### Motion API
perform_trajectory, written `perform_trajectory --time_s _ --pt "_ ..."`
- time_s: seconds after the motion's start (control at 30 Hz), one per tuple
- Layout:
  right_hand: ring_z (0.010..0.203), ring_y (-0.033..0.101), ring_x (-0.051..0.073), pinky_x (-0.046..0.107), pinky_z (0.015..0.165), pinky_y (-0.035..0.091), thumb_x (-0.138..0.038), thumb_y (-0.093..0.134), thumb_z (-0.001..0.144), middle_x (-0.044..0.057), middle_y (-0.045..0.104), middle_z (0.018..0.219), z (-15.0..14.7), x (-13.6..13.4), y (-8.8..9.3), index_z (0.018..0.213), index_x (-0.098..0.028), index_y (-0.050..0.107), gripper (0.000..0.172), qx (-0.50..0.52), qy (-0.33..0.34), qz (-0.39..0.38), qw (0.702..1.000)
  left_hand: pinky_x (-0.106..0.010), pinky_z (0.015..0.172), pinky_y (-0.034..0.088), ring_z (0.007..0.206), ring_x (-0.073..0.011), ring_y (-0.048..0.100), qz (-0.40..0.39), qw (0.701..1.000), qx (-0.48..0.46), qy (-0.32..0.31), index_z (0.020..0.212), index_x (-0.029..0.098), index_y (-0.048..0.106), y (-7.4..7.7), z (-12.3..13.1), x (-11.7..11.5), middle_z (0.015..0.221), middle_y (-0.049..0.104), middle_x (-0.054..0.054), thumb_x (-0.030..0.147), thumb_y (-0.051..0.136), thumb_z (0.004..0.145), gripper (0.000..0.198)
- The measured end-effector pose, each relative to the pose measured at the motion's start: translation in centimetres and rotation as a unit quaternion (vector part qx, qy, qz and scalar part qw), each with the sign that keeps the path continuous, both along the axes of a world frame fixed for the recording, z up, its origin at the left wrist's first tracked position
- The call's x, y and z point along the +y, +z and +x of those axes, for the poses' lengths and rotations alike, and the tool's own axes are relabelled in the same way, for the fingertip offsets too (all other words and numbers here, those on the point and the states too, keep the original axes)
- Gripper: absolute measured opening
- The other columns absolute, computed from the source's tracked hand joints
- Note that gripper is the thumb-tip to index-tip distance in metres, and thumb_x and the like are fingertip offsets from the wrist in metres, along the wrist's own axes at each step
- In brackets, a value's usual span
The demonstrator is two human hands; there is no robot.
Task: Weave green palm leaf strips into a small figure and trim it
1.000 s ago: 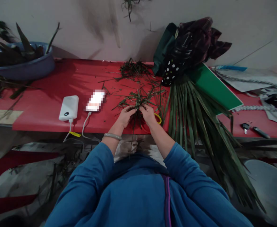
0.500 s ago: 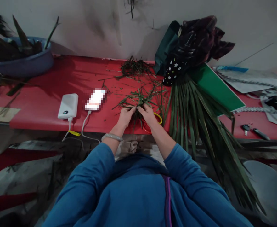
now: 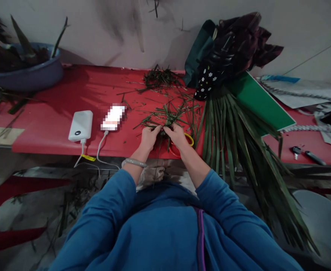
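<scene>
Two hands work close together at the front of a red bench (image 3: 55, 131), the left hand (image 3: 151, 136) and the right hand (image 3: 177, 135) pinching a woven leaf piece (image 3: 169, 121), thumbs nearly meeting. The piece sits between the fingertips, loose strips splaying around it. Scissors (image 3: 191, 140) lie partly hidden beside the right wrist. Palm fronds (image 3: 233, 131) spill over the edge at right; a phone (image 3: 113, 118) and a power bank (image 3: 81, 125) lie to the left.
</scene>
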State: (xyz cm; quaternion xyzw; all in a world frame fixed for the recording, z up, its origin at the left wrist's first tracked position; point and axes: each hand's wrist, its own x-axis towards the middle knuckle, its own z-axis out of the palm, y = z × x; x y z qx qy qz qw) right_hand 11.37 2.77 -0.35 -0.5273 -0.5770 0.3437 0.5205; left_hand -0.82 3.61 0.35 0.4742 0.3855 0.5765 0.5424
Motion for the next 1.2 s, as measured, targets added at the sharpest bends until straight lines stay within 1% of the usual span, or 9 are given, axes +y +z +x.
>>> perform_trajectory --time_s 0.17,0.23,0.37,0.57,0.73,0.87,0.93,1.03,1.2 --pt "0.072 0.052 0.014 0.028 0.070 0.043 -0.042 0.050 0.073 0.000 0.060 0.076 -0.1 -0.3 0.7 0.080 -0.018 0.057 0.026 -0.009 -0.002 0.029 1.000 -0.022 0.064 0.042 0.062 -0.0079 0.052 -0.020 0.998 -0.031 -0.044 0.071 0.014 0.061 0.2 -0.1 -0.2 0.066 0.060 0.002 0.033 0.065 0.063 0.021" --pt "0.072 0.051 0.014 0.028 0.072 0.043 -0.043 0.045 0.077 0.000 0.058 0.076 -0.1 -0.4 1.0 0.077 -0.019 0.056 0.026 -0.008 -0.002 0.036 0.999 -0.021 0.065 0.042 0.064 -0.0075 0.053 -0.026 0.998 -0.022 -0.062 0.074 0.015 0.061 0.4 -0.2 -0.3 0.068 0.060 0.002 0.031 0.067 0.061 0.022" --pt "0.071 0.051 0.013 0.029 0.073 0.042 -0.039 0.042 0.079 0.000 0.057 0.075 0.0 -0.3 1.1 0.076 -0.019 0.056 0.025 0.002 -0.002 0.038 0.999 -0.022 0.065 0.041 0.061 -0.0071 0.051 -0.033 0.995 0.004 -0.090 0.072 0.014 0.060 0.5 -0.2 -0.3 0.065 0.059 0.002 0.029 0.070 0.057 0.024" --pt "0.079 0.053 0.015 0.029 0.076 0.043 -0.036 0.046 0.075 0.001 0.060 0.081 0.0 0.1 0.7 0.079 -0.019 0.060 0.022 0.009 0.016 0.032 0.999 -0.024 0.074 0.043 0.070 -0.0089 0.056 -0.073 0.987 -0.066 -0.128 0.078 0.016 0.063 0.6 -0.3 -0.3 0.075 0.064 0.001 0.027 0.070 0.056 0.026" --pt "0.082 0.055 0.015 0.031 0.080 0.042 -0.034 0.050 0.072 0.002 0.062 0.085 -0.2 -0.1 0.9 0.082 -0.018 0.060 0.021 0.035 0.013 0.038 0.999 -0.023 0.070 0.043 0.064 -0.0073 0.054 -0.069 0.988 -0.067 -0.121 0.073 0.015 0.062 0.4 -0.5 -0.3 0.068 0.061 0.003 0.025 0.071 0.055 0.022" --pt "0.084 0.058 0.016 0.032 0.082 0.043 -0.031 0.050 0.071 0.002 0.064 0.088 -0.2 -0.2 0.9 0.088 -0.018 0.057 0.022 0.061 0.016 0.038 0.997 -0.024 0.072 0.043 0.067 -0.0078 0.055 -0.068 0.987 -0.085 -0.117 0.077 0.017 0.062 0.5 -0.4 -0.2 0.073 0.062 0.003 0.023 0.071 0.053 0.026" --pt "0.084 0.058 0.016 0.032 0.082 0.042 -0.030 0.050 0.071 0.003 0.064 0.087 -0.2 -0.1 0.8 0.086 -0.018 0.058 0.021 0.034 0.010 0.043 0.998 -0.024 0.074 0.043 0.070 -0.0082 0.055 -0.070 0.986 -0.092 -0.118 0.080 0.018 0.062 0.5 -0.4 -0.2 0.076 0.063 0.002 0.021 0.071 0.052 0.030" --pt "0.086 0.058 0.017 0.032 0.083 0.042 -0.030 0.049 0.074 0.003 0.065 0.089 0.0 -0.1 0.8 0.086 -0.017 0.059 0.021 -0.005 0.001 0.046 0.999 -0.023 0.074 0.042 0.070 -0.0076 0.055 -0.069 0.986 -0.093 -0.118 0.078 0.017 0.062 0.5 -0.4 -0.2 0.075 0.063 0.003 0.019 0.071 0.052 0.027" --pt "0.081 0.058 0.018 0.032 0.077 0.042 -0.030 0.048 0.074 0.003 0.065 0.084 0.0 -0.2 1.1 0.081 -0.019 0.060 0.019 -0.067 -0.054 0.022 0.996 -0.023 0.070 0.042 0.065 -0.0074 0.054 -0.056 0.990 -0.071 -0.106 0.075 0.016 0.062 0.2 -0.3 -0.2 0.069 0.061 0.003 0.021 0.070 0.054 0.022"
